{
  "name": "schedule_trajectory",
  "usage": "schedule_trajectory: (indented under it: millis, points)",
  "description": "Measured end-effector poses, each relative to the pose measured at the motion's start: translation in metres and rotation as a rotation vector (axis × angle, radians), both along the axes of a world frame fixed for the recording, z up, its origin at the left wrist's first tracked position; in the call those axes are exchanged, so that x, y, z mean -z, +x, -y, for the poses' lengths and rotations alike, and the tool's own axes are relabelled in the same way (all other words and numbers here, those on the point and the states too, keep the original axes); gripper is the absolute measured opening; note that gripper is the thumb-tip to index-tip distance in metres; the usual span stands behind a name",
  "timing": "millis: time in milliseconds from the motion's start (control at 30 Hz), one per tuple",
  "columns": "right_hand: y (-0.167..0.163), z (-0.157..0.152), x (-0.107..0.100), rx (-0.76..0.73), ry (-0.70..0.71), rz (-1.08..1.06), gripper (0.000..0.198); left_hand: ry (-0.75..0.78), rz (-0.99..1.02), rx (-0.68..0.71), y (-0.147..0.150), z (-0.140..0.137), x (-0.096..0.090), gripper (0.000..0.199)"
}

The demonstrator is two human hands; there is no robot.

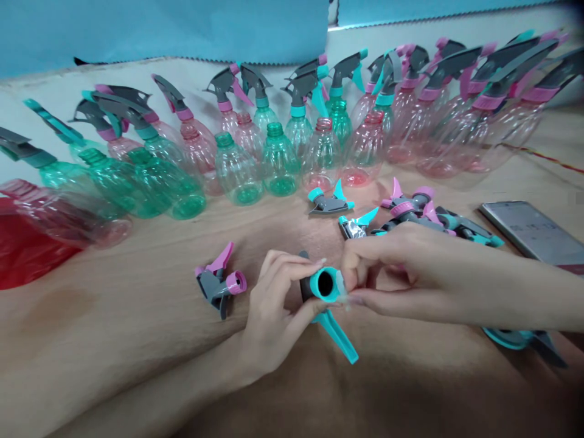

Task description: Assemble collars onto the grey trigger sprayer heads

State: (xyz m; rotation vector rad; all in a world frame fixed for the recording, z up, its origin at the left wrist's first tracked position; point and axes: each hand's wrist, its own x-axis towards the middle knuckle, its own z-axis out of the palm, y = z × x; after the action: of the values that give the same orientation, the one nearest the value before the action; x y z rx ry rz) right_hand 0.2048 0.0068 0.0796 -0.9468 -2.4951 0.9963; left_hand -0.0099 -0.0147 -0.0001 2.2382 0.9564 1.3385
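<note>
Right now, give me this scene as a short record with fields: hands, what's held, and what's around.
left hand: grips the teal spray head
right hand: fingertips pinch at the collar of the same teal spray head
nearest loose part: pink spray head, lying left of the hands
pile: more spray heads behind the right hand
back row: green and pink bottles
right edge: phone
surface: table

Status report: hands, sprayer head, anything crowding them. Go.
Left hand grips teal sprayer head, right hand pinching its collar. Pink sprayer head lies left, apart. Loose sprayer heads lie behind.
</note>
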Motion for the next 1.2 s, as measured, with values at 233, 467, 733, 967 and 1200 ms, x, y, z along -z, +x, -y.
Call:
schedule_trajectory:
  millis: [233,467,733,967,1200]
  points:
    - [-0.001,-0.002,-0.002,-0.066,0.004,-0.012,0.006,0.0,0.003,0.004,0.0,0.0,0.001,0.029]
    - [-0.001,-0.005,0.005,-0.011,-0.119,-0.029,0.018,-0.005,-0.003,0.001,0.0,0.0,0.001,0.033]
    - [-0.001,-0.011,0.005,-0.027,-0.236,-0.061,0.02,0.016,0.003,0.008,0.0,0.0,-0.002,0.027]
    - [-0.003,-0.012,0.01,0.008,-0.331,-0.05,0.023,0.027,-0.002,0.011,0.0,0.0,-0.002,0.03]
    - [-0.003,-0.013,0.011,0.028,-0.163,-0.017,0.024,0.014,-0.01,0.011,0.001,0.0,-0.003,0.03]
